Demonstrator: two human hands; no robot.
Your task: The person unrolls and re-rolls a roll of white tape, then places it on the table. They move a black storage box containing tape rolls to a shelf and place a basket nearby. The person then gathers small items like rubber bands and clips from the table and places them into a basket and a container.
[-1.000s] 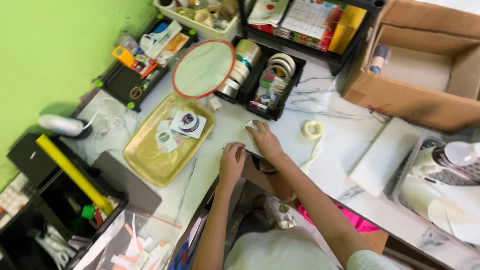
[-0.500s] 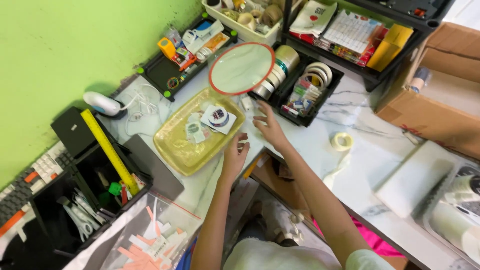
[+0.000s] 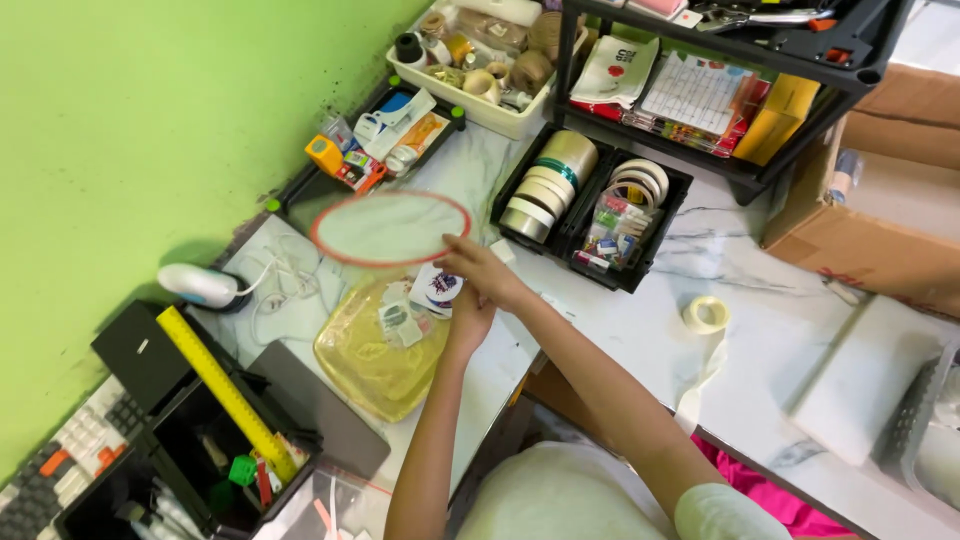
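While both my hands meet at table centre: right hand (image 3: pixel 485 272) over left hand (image 3: pixel 468 310), apparently pinching a round printed sticker (image 3: pixel 437 288); yellow tray (image 3: pixel 375 355) at 7 o'clock, red-rimmed hoop (image 3: pixel 390 228) at 10 o'clock

We see a yellow ruler (image 3: pixel 222 388) standing in a black bin (image 3: pixel 190 455), tape rolls (image 3: pixel 548 185) in a black crate, a loose tape roll (image 3: pixel 706 314) on the marble table (image 3: pixel 760 330), and a cardboard box (image 3: pixel 870 240).
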